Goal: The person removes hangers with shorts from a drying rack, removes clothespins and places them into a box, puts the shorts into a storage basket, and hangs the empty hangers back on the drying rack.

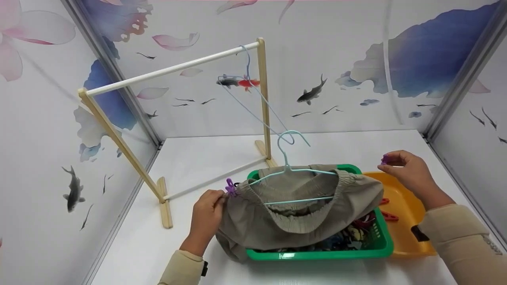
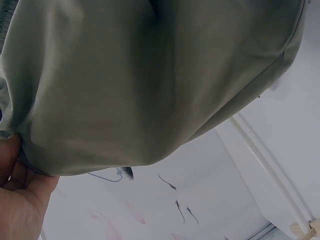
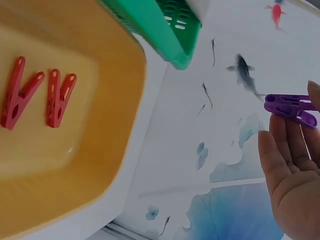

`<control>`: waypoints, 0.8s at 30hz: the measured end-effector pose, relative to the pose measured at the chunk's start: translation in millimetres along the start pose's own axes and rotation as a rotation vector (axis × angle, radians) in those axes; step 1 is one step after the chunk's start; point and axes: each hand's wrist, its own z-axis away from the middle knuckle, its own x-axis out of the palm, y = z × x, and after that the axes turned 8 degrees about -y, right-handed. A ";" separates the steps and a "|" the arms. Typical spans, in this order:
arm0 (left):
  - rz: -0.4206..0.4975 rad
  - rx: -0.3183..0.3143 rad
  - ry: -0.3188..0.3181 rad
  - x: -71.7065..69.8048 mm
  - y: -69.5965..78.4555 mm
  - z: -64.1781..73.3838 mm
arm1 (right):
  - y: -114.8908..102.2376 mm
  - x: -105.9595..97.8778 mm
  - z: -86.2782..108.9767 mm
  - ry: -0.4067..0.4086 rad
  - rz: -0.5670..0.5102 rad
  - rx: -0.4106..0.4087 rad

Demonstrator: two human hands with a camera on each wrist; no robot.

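A grey-green garment with an elastic waistband (image 1: 297,225) lies over a green basket, a light-blue hanger (image 1: 288,168) set inside its waist. On the waistband's left side sits a purple clothespin (image 1: 230,187). Just beside that clip, my left hand (image 1: 208,215) pinches the garment's edge; the left wrist view shows thumb and fingers on the cloth (image 2: 115,100). My right hand (image 1: 412,174) is raised over the yellow basin, holding a second purple clothespin (image 3: 290,106) between thumb and fingertips, apart from the garment.
Under the garment, the green basket (image 1: 317,255) contains dark, tangled items. The yellow basin (image 1: 416,247) to its right has red clothespins (image 3: 60,100) inside. Behind on the left stands a drying rack (image 1: 174,69) of wood and white rods, with a blue hanger (image 1: 248,65) on its bar. Printed walls enclose the table.
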 end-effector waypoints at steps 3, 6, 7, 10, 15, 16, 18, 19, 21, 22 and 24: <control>-0.004 -0.011 -0.007 -0.1 1.0 0.4 | 6.6 1.5 -3.8 -0.044 0.059 0.009; -0.009 -0.015 -0.010 0.0 1.7 0.5 | 11.9 3.5 -6.5 -0.097 0.125 0.013; -0.012 -0.015 -0.010 0.0 1.8 0.4 | 13.4 4.0 -7.5 -0.112 0.145 0.010; -0.015 -0.007 -0.006 0.5 1.4 0.2 | 18.1 4.3 -11.1 -0.150 0.200 0.009; -0.024 0.015 0.001 1.7 -0.1 0.0 | 27.7 3.5 -16.2 -0.190 0.284 0.011; -0.028 0.018 0.002 2.0 -0.3 0.1 | 30.0 3.9 -16.4 -0.200 0.299 0.014; -0.030 0.019 0.002 2.1 -0.2 0.1 | 34.6 5.3 -16.4 -0.227 0.315 0.039; -0.030 0.018 0.001 2.1 0.0 0.0 | 37.1 6.1 -16.5 -0.242 0.325 0.050; -0.026 0.020 0.001 2.0 0.2 -0.2 | 42.2 8.1 -16.8 -0.267 0.353 0.052; -0.025 0.020 0.000 2.0 0.4 -0.3 | 44.4 9.4 -16.9 -0.279 0.363 0.055; -0.019 0.018 -0.001 2.0 0.4 -0.3 | 48.4 12.8 -17.6 -0.297 0.380 0.053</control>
